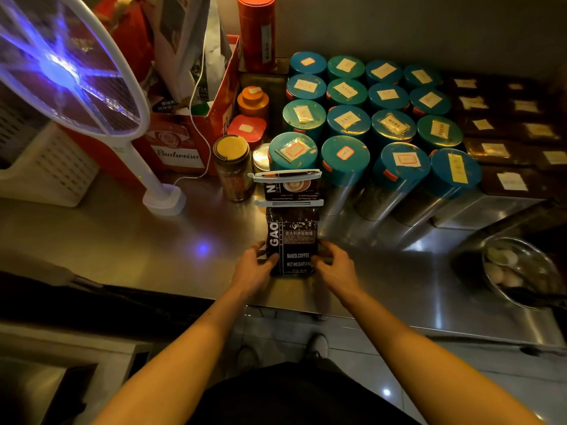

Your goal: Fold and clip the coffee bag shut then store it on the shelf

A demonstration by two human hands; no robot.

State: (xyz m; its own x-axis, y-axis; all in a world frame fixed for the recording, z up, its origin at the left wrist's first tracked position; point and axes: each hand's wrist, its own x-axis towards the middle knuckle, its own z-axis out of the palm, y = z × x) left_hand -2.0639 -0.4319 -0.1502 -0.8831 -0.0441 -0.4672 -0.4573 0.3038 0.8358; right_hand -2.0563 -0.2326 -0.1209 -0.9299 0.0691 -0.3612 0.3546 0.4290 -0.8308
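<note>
A black coffee bag point(293, 237) with white lettering stands on the steel counter point(122, 240), its top folded over. Two white clips cross it: an upper clip point(285, 175) at the folded top and a lower clip point(288, 203) just beneath. My left hand point(256, 266) grips the bag's lower left side, and my right hand point(333, 263) grips its lower right side. Both hands press against the base of the bag.
Several teal-lidded jars point(346, 124) fill the counter right behind the bag. A brown glass jar point(232, 167) stands to the bag's left. A Budweiser box point(181, 139), an electric swatter point(61, 72) on its stand, a white basket point(46, 167) and a metal bowl point(521, 271) lie around.
</note>
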